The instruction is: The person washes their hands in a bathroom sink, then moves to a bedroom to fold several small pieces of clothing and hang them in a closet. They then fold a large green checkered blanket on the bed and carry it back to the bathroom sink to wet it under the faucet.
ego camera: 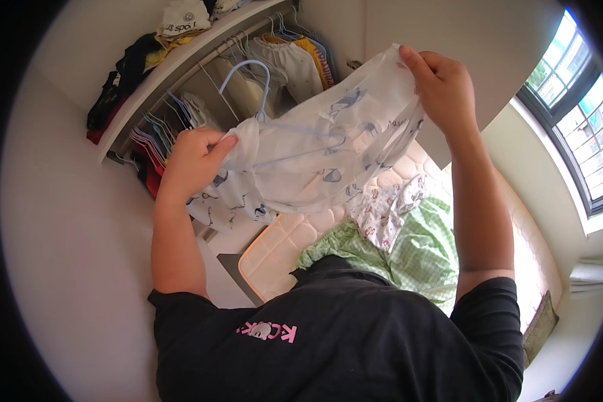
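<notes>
A thin white garment (pixel 301 166) with blue-grey printed figures is stretched out between my two hands. My left hand (pixel 193 156) pinches it near the neckline, close beside the hook of a light blue clothes hanger (pixel 255 64). The hanger's hook sticks out above the cloth, and its body shows faintly through the sheer fabric. At the upper right, my right hand (pixel 444 85) grips a raised corner of the garment between thumb and fingers. The cloth's far left part hangs down below my left hand.
Behind the garment, clothes hang from a wardrobe rail (pixel 208 58), under a shelf (pixel 145 95) with folded clothes. Below lies a quilted mattress (pixel 266 256) holding a green checked cloth (pixel 427 241) and a white patterned garment (pixel 382 216). A barred window (pixel 573 100) is on the right.
</notes>
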Available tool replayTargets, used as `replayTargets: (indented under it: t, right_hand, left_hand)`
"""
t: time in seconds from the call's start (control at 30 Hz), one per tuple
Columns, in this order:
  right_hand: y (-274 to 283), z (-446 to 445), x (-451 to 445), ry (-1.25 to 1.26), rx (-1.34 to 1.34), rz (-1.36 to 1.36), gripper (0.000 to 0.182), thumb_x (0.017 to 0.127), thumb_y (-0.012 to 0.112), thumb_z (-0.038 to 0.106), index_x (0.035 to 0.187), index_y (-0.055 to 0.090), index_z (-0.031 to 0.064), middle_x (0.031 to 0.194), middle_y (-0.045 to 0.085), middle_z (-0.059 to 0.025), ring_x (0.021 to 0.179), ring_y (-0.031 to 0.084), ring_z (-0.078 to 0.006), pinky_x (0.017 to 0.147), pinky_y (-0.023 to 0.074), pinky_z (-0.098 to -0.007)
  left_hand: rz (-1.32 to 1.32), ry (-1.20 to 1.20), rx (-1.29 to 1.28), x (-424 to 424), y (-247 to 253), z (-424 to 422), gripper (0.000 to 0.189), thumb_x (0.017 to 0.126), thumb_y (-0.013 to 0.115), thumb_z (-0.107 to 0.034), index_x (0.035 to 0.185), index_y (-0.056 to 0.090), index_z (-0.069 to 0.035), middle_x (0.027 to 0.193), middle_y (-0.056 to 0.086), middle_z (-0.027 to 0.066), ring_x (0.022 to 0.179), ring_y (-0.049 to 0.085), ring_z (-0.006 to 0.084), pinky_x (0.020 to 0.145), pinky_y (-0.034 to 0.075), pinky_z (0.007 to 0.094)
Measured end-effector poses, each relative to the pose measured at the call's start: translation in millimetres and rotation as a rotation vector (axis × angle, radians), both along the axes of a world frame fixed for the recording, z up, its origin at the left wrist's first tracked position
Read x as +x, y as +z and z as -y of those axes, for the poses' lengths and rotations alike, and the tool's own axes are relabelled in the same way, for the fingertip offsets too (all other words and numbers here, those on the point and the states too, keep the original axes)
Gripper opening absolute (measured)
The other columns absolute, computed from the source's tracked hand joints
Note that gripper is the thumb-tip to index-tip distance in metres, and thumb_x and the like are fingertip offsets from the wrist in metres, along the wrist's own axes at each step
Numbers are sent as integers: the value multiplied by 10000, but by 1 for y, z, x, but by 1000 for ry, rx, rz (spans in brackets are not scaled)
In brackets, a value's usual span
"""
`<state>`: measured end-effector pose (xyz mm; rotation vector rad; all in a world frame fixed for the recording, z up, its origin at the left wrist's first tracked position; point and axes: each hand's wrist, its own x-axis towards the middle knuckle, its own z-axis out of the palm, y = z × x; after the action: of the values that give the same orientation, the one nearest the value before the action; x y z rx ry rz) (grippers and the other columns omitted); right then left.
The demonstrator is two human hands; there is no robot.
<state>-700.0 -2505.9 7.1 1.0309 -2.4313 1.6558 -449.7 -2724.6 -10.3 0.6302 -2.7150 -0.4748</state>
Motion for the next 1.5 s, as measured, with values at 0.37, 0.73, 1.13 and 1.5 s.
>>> replayTargets:
  t: [0.37, 0.73, 1.13, 1.5]
  right_hand:
    - [-10, 15, 6, 590, 171, -735, 270, 758, 636, 178, 988, 579, 47, 907, 599, -137, 828, 570, -325, 717, 452, -383]
    - [94, 122, -7, 260, 128, -806, 287, 850, 521, 315, 868, 594, 38, 650, 556, -96, 574, 499, -182, 542, 415, -305]
    - [154, 180, 10, 291, -177, -785, 238, 854, 494, 247, 902, 612, 47, 733, 608, -46, 647, 544, -128, 596, 437, -286]
    - [76, 171, -65, 337, 132, -527, 280, 842, 530, 258, 911, 616, 0, 752, 616, -62, 667, 542, -112, 623, 429, -259]
  left_hand:
    - [-516, -53, 126, -4, -1, -2, 206, 814, 582, -133, 738, 566, 58, 590, 470, 35, 560, 403, 84, 498, 327, 252]
    - [-600, 600, -1002, -53, 70, 39, 456, 746, 649, -430, 959, 597, -31, 874, 577, 185, 852, 537, 231, 729, 422, 334]
    - [-955, 191, 11, -57, -32, 136, 544, 725, 665, -435, 1013, 533, 7, 955, 512, 170, 925, 499, 232, 789, 403, 355]
    - [-1001, 371, 488, -133, -86, -32, 1121, 603, 757, -162, 1367, -53, -28, 1320, 214, 236, 1139, 401, 391, 947, 368, 380]
